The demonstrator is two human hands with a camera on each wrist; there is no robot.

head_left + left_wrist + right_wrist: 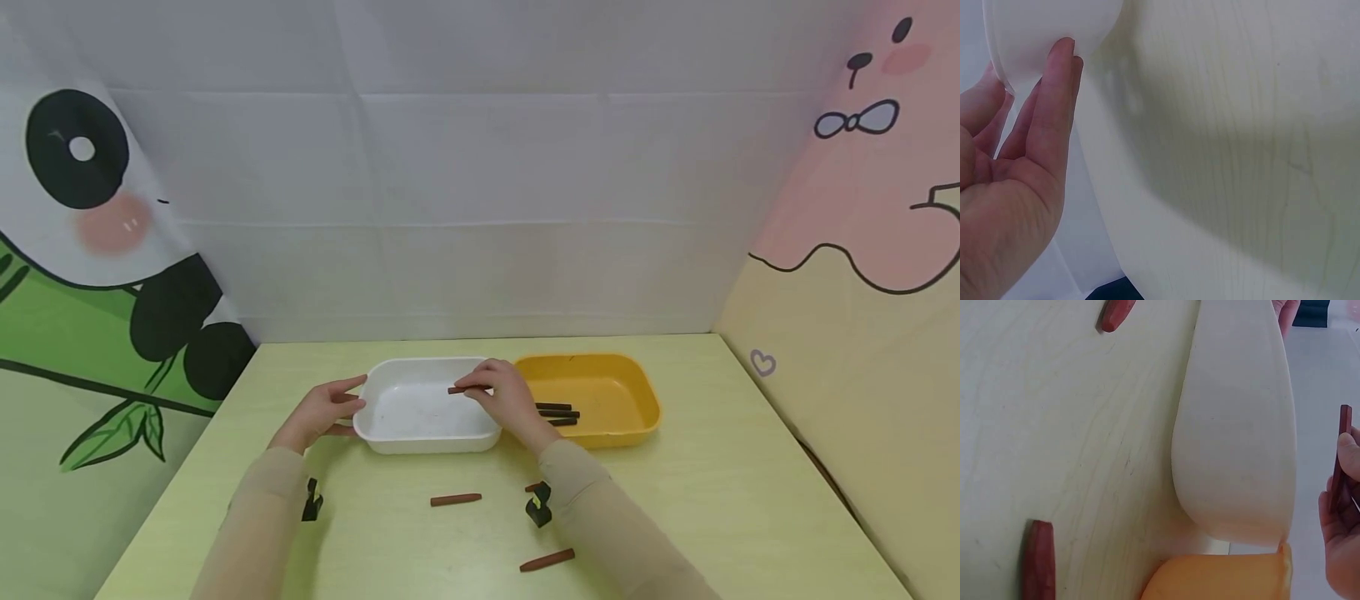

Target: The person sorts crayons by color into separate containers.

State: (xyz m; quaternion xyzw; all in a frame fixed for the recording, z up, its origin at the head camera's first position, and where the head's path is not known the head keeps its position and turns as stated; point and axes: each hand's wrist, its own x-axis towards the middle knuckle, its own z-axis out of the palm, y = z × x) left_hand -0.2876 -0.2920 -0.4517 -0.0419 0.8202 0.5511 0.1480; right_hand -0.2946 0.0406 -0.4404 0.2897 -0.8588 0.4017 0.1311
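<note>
Right hand pinches a slim, reddish-brown faceted stick above the rectangular white plastic tray; left hand, fingers extended, touches its left end. Step in hand, apparently: placing the stick. Next move likely calls for lowering, then releasing.

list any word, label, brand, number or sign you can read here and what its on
None that I can read: no lettering shows on the white tray, yellow tray, brown sticks or black sticks.
The side panels show only drawings, including a small heart outline.
</note>
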